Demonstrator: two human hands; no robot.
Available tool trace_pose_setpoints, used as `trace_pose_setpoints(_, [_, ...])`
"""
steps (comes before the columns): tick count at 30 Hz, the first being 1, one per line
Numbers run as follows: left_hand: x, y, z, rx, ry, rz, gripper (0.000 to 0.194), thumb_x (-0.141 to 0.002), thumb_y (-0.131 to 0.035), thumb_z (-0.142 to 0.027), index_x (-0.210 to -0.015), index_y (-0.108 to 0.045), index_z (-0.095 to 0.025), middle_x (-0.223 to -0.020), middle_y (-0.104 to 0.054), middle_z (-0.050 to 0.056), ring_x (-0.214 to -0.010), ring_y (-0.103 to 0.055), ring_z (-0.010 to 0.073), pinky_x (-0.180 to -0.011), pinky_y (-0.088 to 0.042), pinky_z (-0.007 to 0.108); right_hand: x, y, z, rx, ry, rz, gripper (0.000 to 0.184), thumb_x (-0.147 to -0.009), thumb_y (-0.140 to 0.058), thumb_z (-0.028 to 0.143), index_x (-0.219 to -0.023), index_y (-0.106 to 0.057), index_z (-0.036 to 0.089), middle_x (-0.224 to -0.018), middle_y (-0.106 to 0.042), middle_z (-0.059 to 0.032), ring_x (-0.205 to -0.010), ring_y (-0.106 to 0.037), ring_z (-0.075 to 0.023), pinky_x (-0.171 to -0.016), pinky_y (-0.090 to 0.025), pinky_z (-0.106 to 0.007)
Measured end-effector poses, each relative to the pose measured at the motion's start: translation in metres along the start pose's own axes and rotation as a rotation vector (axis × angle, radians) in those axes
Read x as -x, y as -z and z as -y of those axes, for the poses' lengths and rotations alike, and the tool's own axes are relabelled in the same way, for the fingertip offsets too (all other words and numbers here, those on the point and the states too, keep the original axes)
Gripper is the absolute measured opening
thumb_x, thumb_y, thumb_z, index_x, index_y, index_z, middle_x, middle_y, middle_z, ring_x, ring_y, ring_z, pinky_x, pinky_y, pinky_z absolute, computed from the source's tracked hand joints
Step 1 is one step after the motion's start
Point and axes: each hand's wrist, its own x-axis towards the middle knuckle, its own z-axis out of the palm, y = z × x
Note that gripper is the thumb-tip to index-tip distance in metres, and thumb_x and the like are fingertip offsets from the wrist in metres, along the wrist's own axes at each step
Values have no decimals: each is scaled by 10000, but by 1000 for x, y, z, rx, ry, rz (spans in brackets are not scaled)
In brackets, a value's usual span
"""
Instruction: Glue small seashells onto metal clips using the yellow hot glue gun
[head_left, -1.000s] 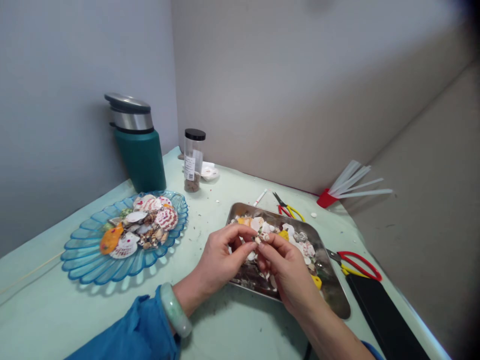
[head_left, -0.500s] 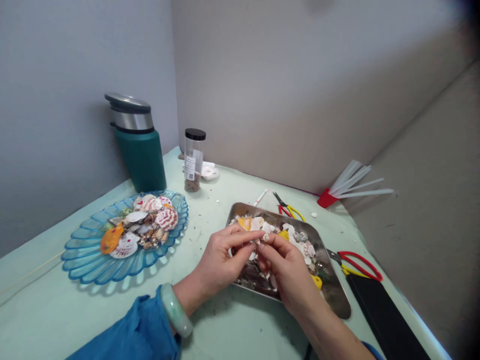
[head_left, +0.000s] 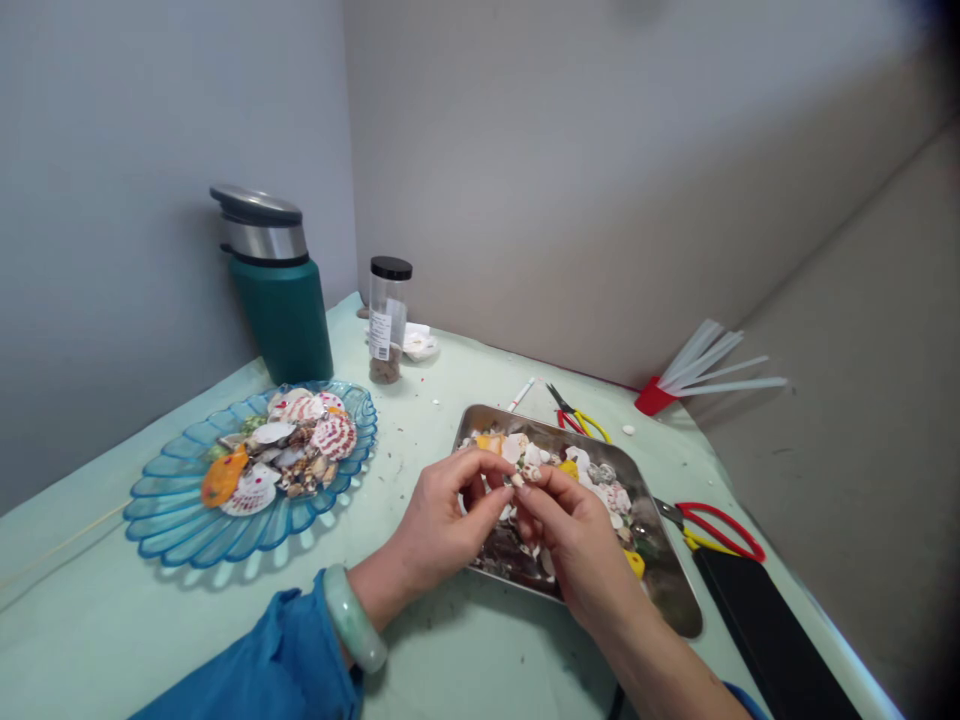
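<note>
White and brown-speckled, a small shell (head_left: 530, 472) sits clamped between the fingers of my left hand (head_left: 444, 510) and right hand (head_left: 583, 535), over a silver metal tray (head_left: 677, 592); translucent blue scalloped plate (head_left: 154, 522) at nine o'clock; such fine handling, I judge, calls for light pressure.

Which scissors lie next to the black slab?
The scissors right of the tray, handles at the far end of the slab; the other pair lies beyond the tray.
</note>
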Motion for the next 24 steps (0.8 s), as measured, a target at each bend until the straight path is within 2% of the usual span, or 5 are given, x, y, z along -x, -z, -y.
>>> trace_pose_setpoints(24, [0, 0, 0, -9, -10, 10, 77, -827, -581, -177, -874, -641, -170, -787, -642, 19, -632, -550, 119, -598, -440, 230, 1, 1, 0, 4, -5, 17, 129, -782, -640, 260, -729, -562, 171, -517, -468, 69, -490, -382, -70, -480, -295, -192])
